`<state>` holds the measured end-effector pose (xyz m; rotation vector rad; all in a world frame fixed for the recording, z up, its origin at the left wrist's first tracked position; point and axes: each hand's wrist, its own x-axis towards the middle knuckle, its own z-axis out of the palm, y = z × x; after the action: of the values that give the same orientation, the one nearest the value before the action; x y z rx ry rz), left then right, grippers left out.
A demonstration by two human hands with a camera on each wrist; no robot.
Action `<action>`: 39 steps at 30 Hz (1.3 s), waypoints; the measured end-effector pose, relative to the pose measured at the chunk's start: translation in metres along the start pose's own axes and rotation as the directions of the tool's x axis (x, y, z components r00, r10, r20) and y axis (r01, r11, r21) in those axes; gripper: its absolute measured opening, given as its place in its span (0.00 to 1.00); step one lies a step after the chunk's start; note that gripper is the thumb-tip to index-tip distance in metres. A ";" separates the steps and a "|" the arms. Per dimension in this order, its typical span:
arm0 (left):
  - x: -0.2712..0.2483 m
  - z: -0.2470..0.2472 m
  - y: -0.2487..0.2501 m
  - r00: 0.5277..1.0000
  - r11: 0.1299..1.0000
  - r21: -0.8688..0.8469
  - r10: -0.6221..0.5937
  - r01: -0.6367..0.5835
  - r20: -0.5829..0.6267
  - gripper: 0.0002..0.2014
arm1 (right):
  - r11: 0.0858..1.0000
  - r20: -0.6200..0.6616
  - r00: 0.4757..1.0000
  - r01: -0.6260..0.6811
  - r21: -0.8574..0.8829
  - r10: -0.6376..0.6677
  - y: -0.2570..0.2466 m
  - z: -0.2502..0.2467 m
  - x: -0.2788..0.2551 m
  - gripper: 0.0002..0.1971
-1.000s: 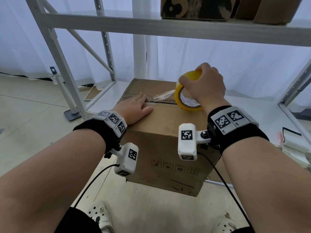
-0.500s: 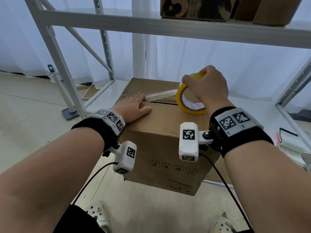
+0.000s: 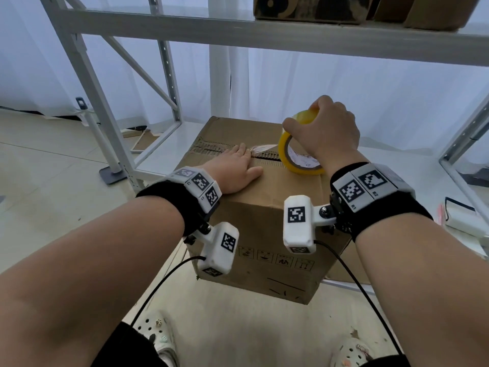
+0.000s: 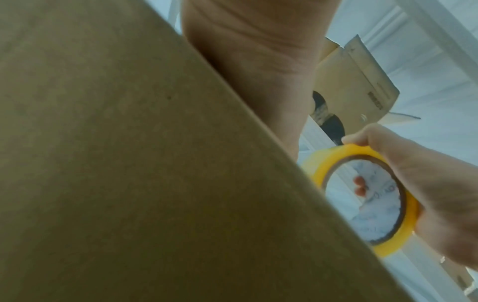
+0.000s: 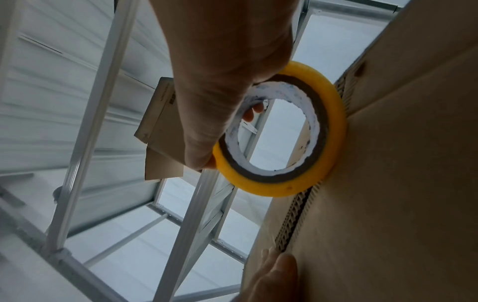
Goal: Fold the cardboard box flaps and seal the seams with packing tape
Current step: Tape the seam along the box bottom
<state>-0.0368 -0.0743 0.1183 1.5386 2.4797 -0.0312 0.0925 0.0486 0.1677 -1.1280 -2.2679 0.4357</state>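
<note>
Head view: the left hand [image 3: 232, 173] lies flat, pinning the tape end on the cardboard box [image 3: 264, 234]; the right hand [image 3: 325, 131] grips the tape roll [image 3: 293, 165] at three o'clock along the seam [image 3: 267, 154]

Right wrist view: the roll touches the seam's open stretch

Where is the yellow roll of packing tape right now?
In the head view, the yellow roll of packing tape stands on edge atop the brown cardboard box, right of its centre seam, gripped by the right hand.
</note>
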 end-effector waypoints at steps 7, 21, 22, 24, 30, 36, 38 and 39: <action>-0.016 -0.014 -0.033 0.999 0.998 -0.046 0.038 -0.039 -0.024 0.26 | 0.999 0.004 1.000 -0.028 0.018 0.028 0.002 -0.001 -0.001 0.32; 0.004 -0.004 -0.011 0.978 0.992 -0.025 -0.125 0.122 -0.166 0.28 | 1.000 0.015 1.000 0.017 0.003 -0.017 0.000 -0.007 -0.005 0.33; 0.007 -0.002 -0.009 0.981 0.990 0.012 -0.139 0.142 -0.134 0.32 | 1.000 0.023 1.000 0.020 0.005 -0.021 0.000 -0.006 -0.004 0.32; 0.010 -0.001 -0.005 0.985 0.987 0.004 -0.160 0.161 -0.062 0.37 | 0.999 0.033 0.999 0.030 0.022 -0.031 0.001 -0.004 -0.001 0.31; 0.010 0.000 -0.005 0.995 0.993 -0.066 -0.098 0.098 0.008 0.39 | 0.938 -0.018 0.997 -0.071 0.339 0.082 0.011 -0.005 0.013 0.24; 0.008 -0.001 -0.007 0.996 0.991 -0.101 -0.086 0.085 0.002 0.39 | 0.866 -0.009 0.993 -0.101 0.489 0.121 0.011 -0.006 0.015 0.25; 0.007 -0.001 -0.007 0.996 0.987 -0.132 -0.090 0.089 -0.002 0.41 | 0.897 -0.092 0.996 0.032 0.442 0.010 -0.001 -0.014 0.015 0.24; 0.006 -0.001 -0.007 0.996 0.986 -0.138 -0.094 0.093 -0.002 0.41 | 0.914 -0.119 0.992 0.088 0.396 -0.044 -0.006 -0.017 0.014 0.24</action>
<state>-0.0461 -0.0720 0.1177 1.3694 2.5017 0.1285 0.0929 0.0573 0.1891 -0.8392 -1.9937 0.7544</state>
